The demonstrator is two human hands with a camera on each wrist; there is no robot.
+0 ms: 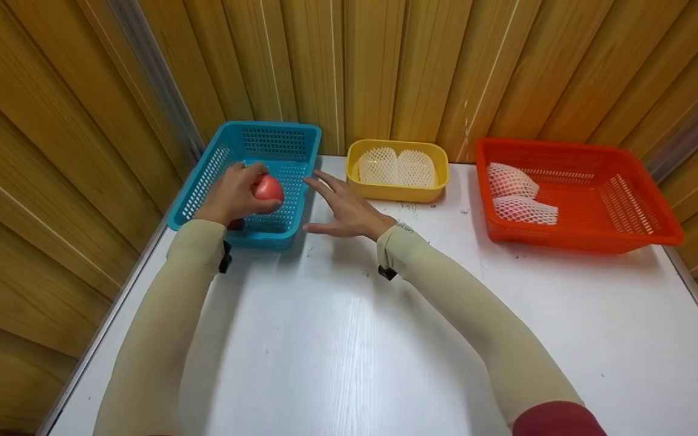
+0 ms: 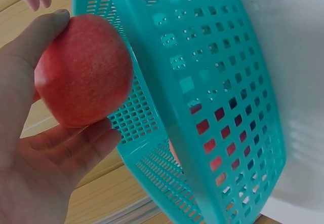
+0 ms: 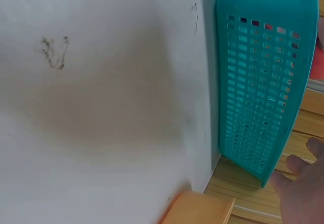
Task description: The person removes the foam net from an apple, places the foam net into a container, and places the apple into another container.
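In the head view my left hand [image 1: 235,192] grips a red apple-like fruit [image 1: 268,189] over the blue basket [image 1: 245,238]. Thumb and fingers lie around the fruit [image 2: 86,71] in the left wrist view, close beside the basket's rim. More red fruit [image 1: 236,224] lies low in that basket, mostly hidden by my left wrist and the basket wall. My right hand [image 1: 349,209], fingers spread and holding nothing, hovers just right of the basket. Its fingertips show near the basket's rim [image 3: 283,150] in the right wrist view.
A yellow container [image 1: 397,193] with white foam nets [image 1: 378,166] stands at the back middle. To the right, a red basket [image 1: 585,233] holds two net-wrapped fruits [image 1: 511,180] at its left side. Wood-panelled walls [image 1: 373,66] border the white table [image 1: 325,339].
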